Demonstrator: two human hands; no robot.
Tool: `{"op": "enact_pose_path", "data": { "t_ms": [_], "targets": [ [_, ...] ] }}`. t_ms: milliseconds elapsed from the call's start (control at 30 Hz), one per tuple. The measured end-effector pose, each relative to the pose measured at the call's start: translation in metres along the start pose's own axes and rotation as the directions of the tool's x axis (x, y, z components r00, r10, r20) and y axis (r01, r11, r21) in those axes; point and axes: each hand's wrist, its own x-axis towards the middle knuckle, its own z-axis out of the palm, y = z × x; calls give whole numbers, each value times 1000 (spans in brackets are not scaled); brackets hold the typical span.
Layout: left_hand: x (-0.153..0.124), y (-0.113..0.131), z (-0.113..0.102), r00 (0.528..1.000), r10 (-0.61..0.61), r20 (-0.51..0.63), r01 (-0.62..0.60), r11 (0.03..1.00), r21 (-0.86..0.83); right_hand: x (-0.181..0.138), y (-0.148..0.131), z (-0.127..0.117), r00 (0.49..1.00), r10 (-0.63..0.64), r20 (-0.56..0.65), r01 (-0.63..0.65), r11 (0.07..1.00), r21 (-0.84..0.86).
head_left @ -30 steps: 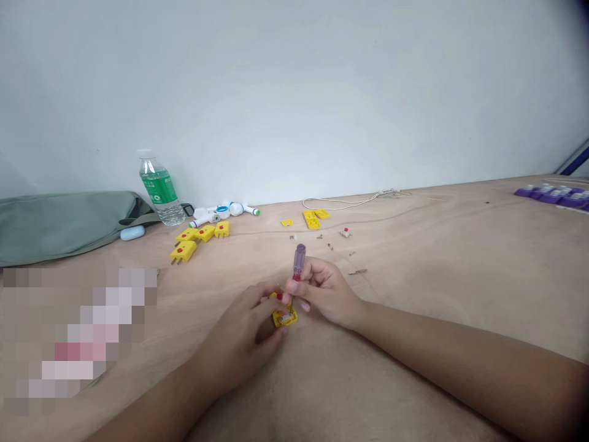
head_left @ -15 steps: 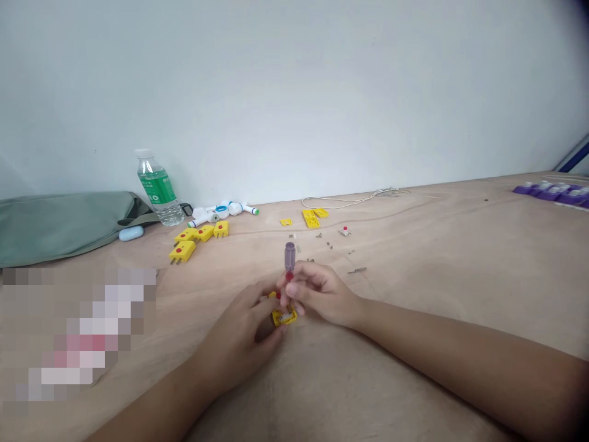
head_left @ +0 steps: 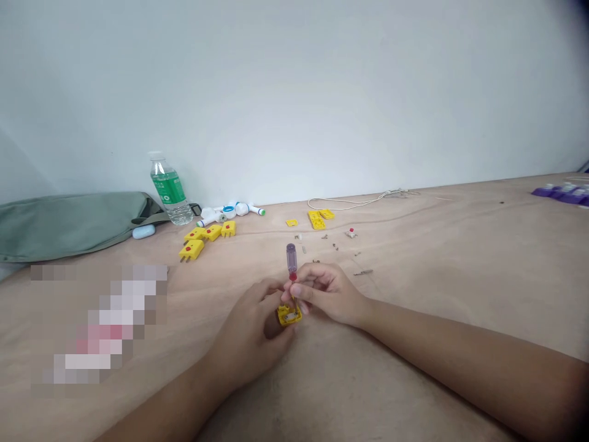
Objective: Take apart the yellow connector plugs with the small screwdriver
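Observation:
My left hand (head_left: pixel 255 328) is closed around the edge of an opened yellow plug housing (head_left: pixel 289 317) on the wooden table; part of the housing is hidden behind my fingers. In my right hand (head_left: pixel 326 293) is a small screwdriver (head_left: pixel 291 261) with a clear purple handle and a red collar. It stands nearly upright, its shaft pinched low between thumb and fingers. The tip reaches down into the right side of the housing, where small metal parts show. Whether it sits on a screw I cannot tell.
Behind my hands lie yellow shell pieces (head_left: pixel 317 220), a red-topped part (head_left: pixel 351 233), small screws and a metal piece (head_left: pixel 363 272). Several yellow plugs (head_left: pixel 191 250), a water bottle (head_left: pixel 170 193) and a green bag (head_left: pixel 78 224) are on the left. Purple items (head_left: pixel 564 193) stand far right.
The whole view has shifted slightly, so things on the table appear further right. Both hands keep their hold on the housing and the screwdriver, and more of the housing's inside shows.

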Motion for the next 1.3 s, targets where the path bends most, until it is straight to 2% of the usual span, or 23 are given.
{"op": "enact_pose_path", "data": {
  "t_ms": [233, 433, 533, 733, 900, 1000, 1100, 1200, 1300],
  "targets": [
    [4, 3, 5, 998, -43, -53, 41, 999, -30, -4, 1, -2, 992, -95, 83, 108, 980, -167],
    [4, 2, 5, 997, -18, -76, 15, 999, -38, -4, 2, -1, 989, -123, 84, 137, 972, -192],
    [3, 1, 6, 997, -13, -73, 12, 1000, -6, -3, -1, -1, 983, -183, 20, 183, 966, -184],
    [1, -1, 9, 996, -48, -77, 49, 999, 12, 1, -5, -6, 942, -261, -211, 220, 955, -199],
    [4, -2, 7, 984, -80, -161, 78, 997, -24, 7, -6, -11, 912, -255, -320, 191, 957, -218],
    [8, -8, 4, 968, -136, -213, 119, 989, -90, 12, -13, -16, 895, -280, -347, 215, 953, -214],
    [11, -16, 0, 942, -227, -245, 171, 958, -229, 17, -25, -26, 852, -338, -400, 268, 937, -222],
    [13, -23, -2, 923, -319, -216, 221, 897, -382, 24, -34, -41, 808, -373, -456, 308, 927, -212],
    [15, -27, -2, 905, -375, -199, 261, 860, -438, 29, -40, -56, 794, -375, -478, 318, 927, -200]
  ]
}}
